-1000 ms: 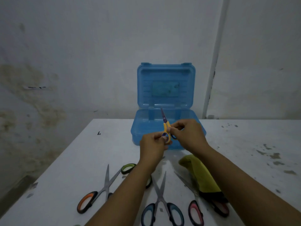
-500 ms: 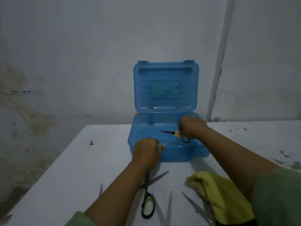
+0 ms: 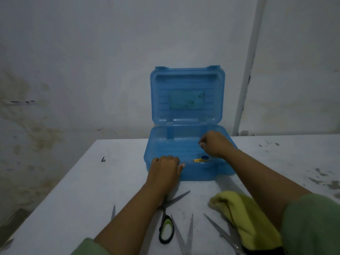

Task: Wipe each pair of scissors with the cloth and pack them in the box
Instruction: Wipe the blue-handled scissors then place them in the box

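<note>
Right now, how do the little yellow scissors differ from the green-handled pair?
The yellow scissors lie inside the blue box; the green-handled scissors lie on the table. The yellow pair looks smaller, its blades mostly hidden; the green pair's blades are spread open. Neither is held.
</note>
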